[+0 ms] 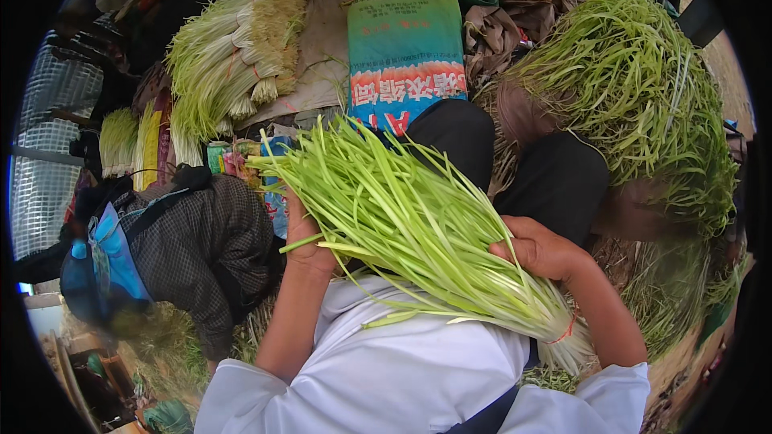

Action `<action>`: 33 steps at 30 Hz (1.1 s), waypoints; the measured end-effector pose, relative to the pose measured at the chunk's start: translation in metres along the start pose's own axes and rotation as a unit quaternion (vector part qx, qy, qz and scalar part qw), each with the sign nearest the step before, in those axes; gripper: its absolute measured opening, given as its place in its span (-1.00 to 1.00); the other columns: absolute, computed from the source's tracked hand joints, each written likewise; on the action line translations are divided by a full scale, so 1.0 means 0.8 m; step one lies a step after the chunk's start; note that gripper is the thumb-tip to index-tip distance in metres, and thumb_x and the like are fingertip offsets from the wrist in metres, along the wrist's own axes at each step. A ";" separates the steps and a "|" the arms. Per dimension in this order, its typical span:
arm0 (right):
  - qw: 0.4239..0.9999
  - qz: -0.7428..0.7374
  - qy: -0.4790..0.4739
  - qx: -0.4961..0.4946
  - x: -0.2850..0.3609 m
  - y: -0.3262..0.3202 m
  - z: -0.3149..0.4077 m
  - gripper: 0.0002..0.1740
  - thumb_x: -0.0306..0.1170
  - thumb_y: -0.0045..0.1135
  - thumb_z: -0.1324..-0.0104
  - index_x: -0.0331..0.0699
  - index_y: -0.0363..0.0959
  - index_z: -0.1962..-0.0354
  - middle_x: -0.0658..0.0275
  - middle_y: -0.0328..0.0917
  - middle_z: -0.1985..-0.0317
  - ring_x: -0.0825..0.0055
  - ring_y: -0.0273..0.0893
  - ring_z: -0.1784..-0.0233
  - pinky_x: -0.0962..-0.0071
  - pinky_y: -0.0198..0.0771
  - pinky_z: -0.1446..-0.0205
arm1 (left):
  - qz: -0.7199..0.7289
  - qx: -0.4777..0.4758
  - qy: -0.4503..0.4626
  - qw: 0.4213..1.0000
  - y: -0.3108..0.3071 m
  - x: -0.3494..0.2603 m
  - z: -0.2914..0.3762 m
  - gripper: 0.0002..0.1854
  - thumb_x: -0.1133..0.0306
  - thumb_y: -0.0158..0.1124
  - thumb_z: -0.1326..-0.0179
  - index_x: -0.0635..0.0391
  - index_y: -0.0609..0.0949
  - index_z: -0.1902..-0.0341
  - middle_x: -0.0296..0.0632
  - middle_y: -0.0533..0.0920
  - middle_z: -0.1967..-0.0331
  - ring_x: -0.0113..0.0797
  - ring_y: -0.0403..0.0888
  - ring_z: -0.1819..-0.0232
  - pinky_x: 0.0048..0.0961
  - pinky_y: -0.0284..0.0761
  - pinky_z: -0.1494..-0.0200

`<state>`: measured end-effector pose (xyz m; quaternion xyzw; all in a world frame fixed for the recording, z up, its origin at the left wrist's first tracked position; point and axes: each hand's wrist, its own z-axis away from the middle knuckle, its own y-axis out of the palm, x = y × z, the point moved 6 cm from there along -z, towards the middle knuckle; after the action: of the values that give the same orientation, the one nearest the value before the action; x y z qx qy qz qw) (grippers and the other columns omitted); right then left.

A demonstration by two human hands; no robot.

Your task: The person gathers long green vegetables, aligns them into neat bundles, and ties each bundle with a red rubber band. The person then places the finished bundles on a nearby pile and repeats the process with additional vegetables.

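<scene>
A large bundle of garlic chives (398, 217) lies slantwise across my lap and white shirt. Its leaves are yellow-green and fan out to the upper left. A red tie (565, 331) binds the pale stem ends at the lower right. My left hand (309, 238) supports the leafy end from the side, its fingers partly hidden behind the leaves. My right hand (540, 247) grips the bundle nearer the stems, thumb on top and the other fingers hidden.
Tied chive bundles (241, 54) are stacked on a cloth (325, 24) at the upper left. A printed sack (404, 30) lies beyond my knees. Loose chives (633, 90) form a tall heap at the right. Another person (199, 241) bends down close on my left.
</scene>
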<state>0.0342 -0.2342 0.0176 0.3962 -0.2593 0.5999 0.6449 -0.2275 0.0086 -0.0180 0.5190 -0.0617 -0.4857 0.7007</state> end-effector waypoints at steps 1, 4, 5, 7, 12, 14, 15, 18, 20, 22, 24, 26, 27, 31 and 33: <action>0.999 -0.007 -0.025 -0.026 0.015 -0.005 0.008 -0.04 0.10 0.51 -0.50 -0.37 0.43 -0.59 0.16 0.70 -0.37 0.47 0.59 -0.40 0.34 0.45 -0.56 | 0.059 0.040 -0.020 0.997 0.020 0.003 -0.013 -0.21 -0.37 0.21 -0.63 -0.04 0.57 -0.63 -0.11 0.70 -0.50 0.04 0.72 -0.43 0.09 0.71 -0.47; 0.989 -0.049 -0.079 -0.111 0.083 -0.009 0.042 -0.04 -0.18 0.69 -0.29 -0.40 0.47 -0.53 0.13 0.74 -0.29 0.43 0.64 -0.33 0.33 0.50 -0.52 | 0.037 0.167 0.011 0.985 0.092 -0.004 -0.038 -0.27 -0.32 0.18 -0.66 -0.03 0.63 -0.58 -0.11 0.76 -0.44 0.02 0.75 -0.41 0.09 0.73 -0.46; 0.984 0.030 -0.094 -0.148 0.096 -0.016 0.048 -0.06 -0.22 0.67 -0.25 -0.41 0.48 -0.49 0.12 0.76 -0.25 0.41 0.66 -0.29 0.29 0.54 -0.48 | 0.015 0.189 0.019 0.982 0.105 -0.008 -0.048 -0.29 -0.30 0.19 -0.67 -0.01 0.63 -0.57 -0.09 0.76 -0.43 0.02 0.75 -0.40 0.09 0.74 -0.45; 0.968 0.098 -0.105 -0.204 0.116 -0.017 0.055 -0.06 -0.22 0.67 -0.23 -0.39 0.48 -0.48 0.04 0.77 -0.23 0.34 0.68 -0.29 0.27 0.54 -0.46 | -0.012 0.211 0.026 0.977 0.116 -0.010 -0.078 -0.32 -0.24 0.20 -0.67 0.03 0.64 -0.55 -0.07 0.76 -0.41 0.03 0.76 -0.38 0.09 0.74 -0.42; 0.914 0.278 -0.058 -0.288 0.068 -0.024 0.046 0.19 0.04 0.62 -0.30 -0.33 0.20 -0.67 -0.28 0.60 -0.30 -0.26 0.59 -0.39 0.03 0.46 -0.53 | -0.082 0.145 -0.009 0.986 0.021 0.034 -0.193 -0.39 -0.10 0.23 -0.69 0.13 0.64 -0.50 0.00 0.77 -0.36 0.06 0.77 -0.33 0.08 0.76 -0.37; 0.915 0.300 -0.058 -0.264 0.064 -0.020 0.047 0.24 0.07 0.63 -0.29 -0.33 0.17 -0.70 -0.25 0.58 -0.34 -0.20 0.59 -0.40 0.03 0.46 -0.54 | -0.108 0.096 -0.014 0.989 -0.039 0.033 -0.202 -0.42 -0.04 0.24 -0.69 0.17 0.65 -0.48 0.03 0.77 -0.34 0.07 0.78 -0.31 0.08 0.77 -0.34; 0.918 0.303 -0.064 -0.246 0.068 -0.020 0.054 0.23 0.07 0.63 -0.30 -0.34 0.19 -0.70 -0.21 0.58 -0.37 -0.13 0.62 -0.41 0.05 0.48 -0.55 | -0.111 0.067 -0.017 0.991 -0.072 0.025 -0.198 -0.43 -0.02 0.25 -0.70 0.19 0.65 -0.47 0.04 0.77 -0.33 0.07 0.78 -0.29 0.08 0.77 -0.33; 0.944 0.231 -0.105 -0.210 0.078 -0.026 0.076 0.20 0.07 0.64 -0.29 -0.35 0.26 -0.67 -0.20 0.59 -0.34 -0.09 0.64 -0.39 0.07 0.51 -0.53 | -0.091 -0.012 -0.034 0.995 -0.132 -0.019 -0.183 -0.48 0.07 0.26 -0.70 0.25 0.65 -0.44 0.08 0.77 -0.30 0.09 0.79 -0.26 0.08 0.78 -0.30; 0.948 0.175 -0.135 -0.228 0.094 -0.030 0.093 0.11 0.05 0.62 -0.33 -0.38 0.34 -0.62 -0.15 0.60 -0.34 0.00 0.66 -0.37 0.08 0.55 -0.50 | -0.076 -0.091 -0.039 0.992 -0.150 -0.052 -0.163 -0.44 0.05 0.27 -0.71 0.25 0.60 -0.50 0.12 0.73 -0.40 0.17 0.73 -0.39 0.17 0.70 -0.44; 0.913 0.206 -0.167 -0.309 0.089 -0.056 0.107 0.03 0.03 0.59 -0.37 -0.41 0.40 -0.57 -0.11 0.63 -0.34 0.01 0.68 -0.35 0.06 0.54 -0.50 | -0.084 -0.144 0.000 0.986 -0.176 -0.093 -0.141 -0.38 0.00 0.31 -0.70 0.24 0.53 -0.54 0.12 0.68 -0.50 0.25 0.66 -0.50 0.24 0.65 -0.51; 0.855 0.264 -0.193 -0.401 0.092 -0.075 0.113 -0.08 -0.03 0.57 -0.39 -0.45 0.49 -0.50 -0.16 0.63 -0.33 -0.07 0.69 -0.32 0.08 0.55 -0.49 | -0.146 -0.174 0.041 0.973 -0.196 -0.140 -0.117 -0.44 0.02 0.30 -0.71 0.22 0.57 -0.49 0.10 0.71 -0.47 0.13 0.74 -0.41 0.13 0.75 -0.39; 0.771 0.394 -0.166 -0.471 0.089 -0.083 0.112 -0.19 -0.22 0.56 -0.36 -0.42 0.54 -0.46 -0.16 0.61 -0.36 -0.20 0.61 -0.39 0.03 0.49 -0.53 | -0.237 -0.229 0.100 0.939 -0.185 -0.165 -0.090 -0.48 0.07 0.32 -0.70 0.23 0.62 -0.46 0.02 0.77 -0.37 -0.02 0.80 -0.28 -0.08 0.80 -0.25; 0.731 0.443 -0.130 -0.502 0.085 -0.083 0.110 -0.21 -0.27 0.57 -0.33 -0.40 0.55 -0.45 -0.15 0.60 -0.38 -0.24 0.57 -0.44 0.02 0.47 -0.55 | -0.310 -0.269 0.134 0.902 -0.152 -0.173 -0.067 -0.51 0.12 0.33 -0.69 0.24 0.65 -0.44 -0.03 0.80 -0.29 -0.12 0.82 -0.20 -0.18 0.79 -0.18; 0.670 0.499 -0.147 -0.530 0.048 -0.088 0.085 -0.20 -0.30 0.60 -0.27 -0.34 0.57 -0.44 -0.06 0.54 -0.48 -0.17 0.45 -0.58 -0.05 0.35 -0.65 | -0.551 -0.163 0.257 0.777 -0.091 -0.209 -0.055 -0.64 0.28 0.41 -0.63 0.25 0.75 -0.32 -0.21 0.85 -0.08 -0.37 0.79 -0.07 -0.39 0.68 -0.13; 0.606 0.557 -0.162 -0.544 0.038 -0.084 0.071 -0.19 -0.30 0.61 -0.25 -0.30 0.59 -0.44 -0.04 0.51 -0.52 -0.12 0.41 -0.62 -0.07 0.29 -0.69 | -0.565 -0.084 0.299 0.764 -0.039 -0.185 -0.057 -0.73 0.44 0.39 -0.60 0.27 0.81 -0.24 -0.31 0.83 0.00 -0.52 0.73 -0.02 -0.48 0.63 -0.11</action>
<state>0.1126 -0.2615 0.0599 -0.1582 -0.8090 0.5174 0.2300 -0.2963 0.1495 -0.0014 0.5181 0.4966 -0.6171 0.3226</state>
